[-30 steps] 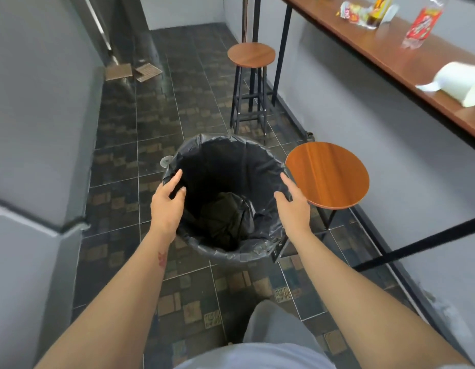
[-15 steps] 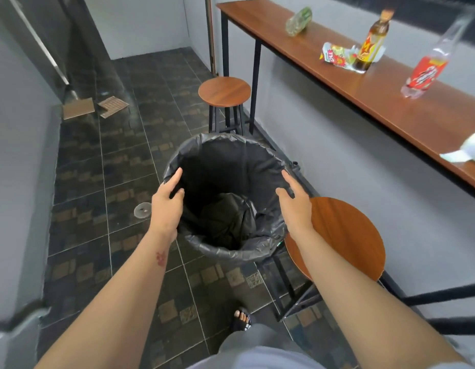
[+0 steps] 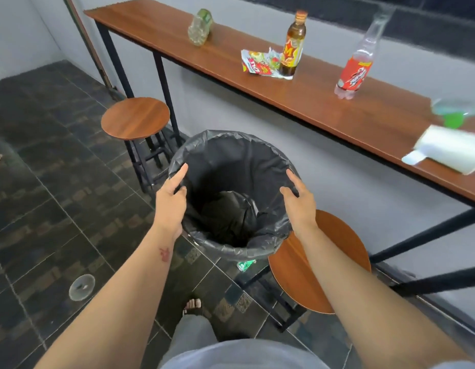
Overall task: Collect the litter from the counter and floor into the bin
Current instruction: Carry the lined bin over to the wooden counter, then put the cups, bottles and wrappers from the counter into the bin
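Observation:
I hold the bin (image 3: 231, 145), lined with a black bag, in the air between both hands. My left hand (image 3: 170, 201) grips its left rim and my right hand (image 3: 297, 203) its right rim. On the wooden counter (image 3: 310, 102) lie a crushed clear bottle (image 3: 200, 27), a snack wrapper (image 3: 259, 62), a brown bottle (image 3: 293, 45), a red-labelled bottle (image 3: 356, 67), a green-capped bottle (image 3: 454, 113) and a white carton (image 3: 449, 149). A green can (image 3: 245, 265) lies on the floor under the bin, and a round clear lid (image 3: 82, 287) lies to the left.
One round wooden stool (image 3: 135, 118) stands by the counter's far leg, another (image 3: 337, 262) just right of the bin. Dark tiled floor (image 3: 44, 209) spreads to the left. My foot in a sandal (image 3: 193, 306) is below the bin.
The view has swung right and up toward the counter, bringing more litter into sight. The bin stays held between both hands and now sits nearer the counter.

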`<state>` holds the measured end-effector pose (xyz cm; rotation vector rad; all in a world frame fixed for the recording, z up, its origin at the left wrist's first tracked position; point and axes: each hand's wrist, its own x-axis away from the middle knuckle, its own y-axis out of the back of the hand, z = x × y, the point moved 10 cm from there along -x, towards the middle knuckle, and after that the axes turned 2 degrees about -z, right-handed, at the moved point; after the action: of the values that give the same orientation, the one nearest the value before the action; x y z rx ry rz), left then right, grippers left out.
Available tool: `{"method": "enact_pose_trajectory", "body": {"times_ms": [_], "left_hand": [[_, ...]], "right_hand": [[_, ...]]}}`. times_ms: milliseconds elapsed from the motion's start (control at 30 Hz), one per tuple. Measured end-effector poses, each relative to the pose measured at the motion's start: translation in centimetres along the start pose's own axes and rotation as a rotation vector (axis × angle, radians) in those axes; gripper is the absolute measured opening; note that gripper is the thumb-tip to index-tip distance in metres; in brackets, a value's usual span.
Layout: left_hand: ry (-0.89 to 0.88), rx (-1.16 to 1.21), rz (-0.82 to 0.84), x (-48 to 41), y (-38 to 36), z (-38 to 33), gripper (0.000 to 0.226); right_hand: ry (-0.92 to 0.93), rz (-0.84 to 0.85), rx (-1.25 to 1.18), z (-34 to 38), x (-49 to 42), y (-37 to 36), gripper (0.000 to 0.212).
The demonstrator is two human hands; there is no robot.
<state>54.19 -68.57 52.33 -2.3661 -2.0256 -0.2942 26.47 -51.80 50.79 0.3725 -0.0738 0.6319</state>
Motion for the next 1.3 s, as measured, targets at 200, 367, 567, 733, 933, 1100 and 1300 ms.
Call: {"method": "enact_pose_trajectory", "body": {"times_ms": [200,367,567,733,933,1100,1300], "left_hand": [[0.023,-0.088,0.233,-6.8,-4.3,-0.8,0.054],[0.021,-0.101,0.402,-9.8,-7.3,-1.6,0.059],[0.058,-0.124,0.532,-10.1,-10.9,-3.1,0.054],[0.037,-0.148,0.604,-9.6,-13.7,-4.9,0.05],[0.039,-0.156,0.644,-8.9,-15.9,-6.1,0.049],[0.033,-0.171,0.645,-8.5,-17.0,-6.5,0.051],[0.017,-0.179,0.658,-7.9,-18.2,-6.8,0.051]], "right_hand": [[-0.108,-0.227,-0.028,-0.7,-0.7,0.7,0.043],[-0.163,-0.378,-0.057,-0.9,0.6,1.1,0.043],[-0.208,-0.488,0.018,-0.9,1.7,2.8,0.045],[-0.177,-0.523,0.102,-1.0,2.0,4.4,0.049],[-0.048,-0.768,0.422,2.7,3.4,8.2,0.051],[0.114,-1.101,0.533,6.9,4.6,13.5,0.059],[0.009,-1.193,0.69,8.8,1.6,19.7,0.079]]}}
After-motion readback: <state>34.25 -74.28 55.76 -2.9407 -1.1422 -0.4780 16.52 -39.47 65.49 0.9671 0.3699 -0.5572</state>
